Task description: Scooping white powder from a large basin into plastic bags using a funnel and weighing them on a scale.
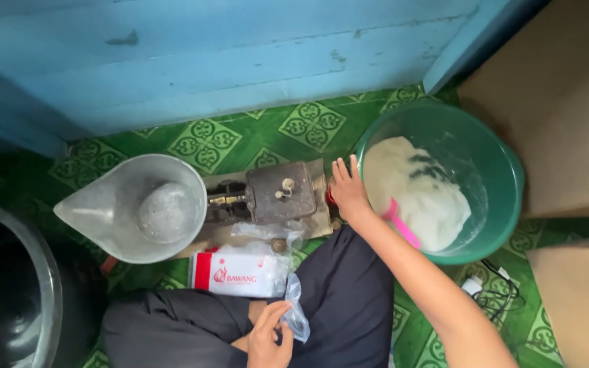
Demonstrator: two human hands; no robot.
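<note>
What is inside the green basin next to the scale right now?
The green basin holds a heap of white powder with a pink scoop stuck into it, handle outward. The scoop's bowl and the basin floor beneath the heap are covered.

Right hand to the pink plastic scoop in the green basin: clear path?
Probably yes. The right hand rests beside the green plastic basin's rim, and the pink plastic scoop lies uncovered on the white flour just past it, nothing between.
</note>
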